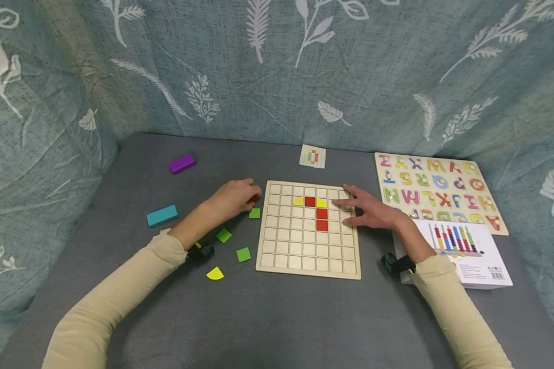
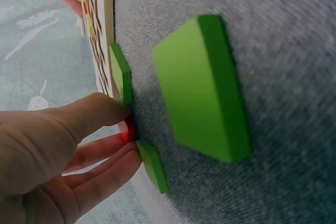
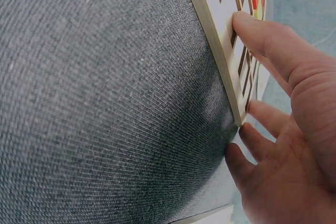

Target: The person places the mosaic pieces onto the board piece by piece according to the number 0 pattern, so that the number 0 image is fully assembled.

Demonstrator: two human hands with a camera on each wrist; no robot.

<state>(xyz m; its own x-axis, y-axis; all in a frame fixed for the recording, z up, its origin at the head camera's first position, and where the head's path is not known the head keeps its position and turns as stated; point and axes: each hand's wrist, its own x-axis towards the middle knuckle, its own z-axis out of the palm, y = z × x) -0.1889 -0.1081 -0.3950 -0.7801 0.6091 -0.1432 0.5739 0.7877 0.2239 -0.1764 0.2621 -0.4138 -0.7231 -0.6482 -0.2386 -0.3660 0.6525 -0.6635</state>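
Note:
My left hand (image 1: pixel 234 199) pinches a small red tile (image 2: pixel 129 129) between thumb and fingers, just left of the wooden grid board (image 1: pixel 295 249). Green square tiles lie close by: one tile (image 1: pixel 255 213) beside the fingertips, another (image 1: pixel 223 236) under the wrist and a third (image 1: pixel 243 254) nearer the front. On the board, red squares (image 1: pixel 321 225) form a short column, with one more red square (image 1: pixel 310 201) between two yellow quarter-circles (image 1: pixel 298 201). Fingers spread, my right hand (image 1: pixel 374 211) rests on the board's right edge.
A yellow quarter-circle (image 1: pixel 215 273) lies in front of the left wrist. Purple (image 1: pixel 182 164) and teal (image 1: pixel 162 216) blocks are at left. A pattern card (image 1: pixel 312 156) lies behind the board. An alphabet board (image 1: pixel 382 177) and a white box (image 1: pixel 471 269) occupy the right.

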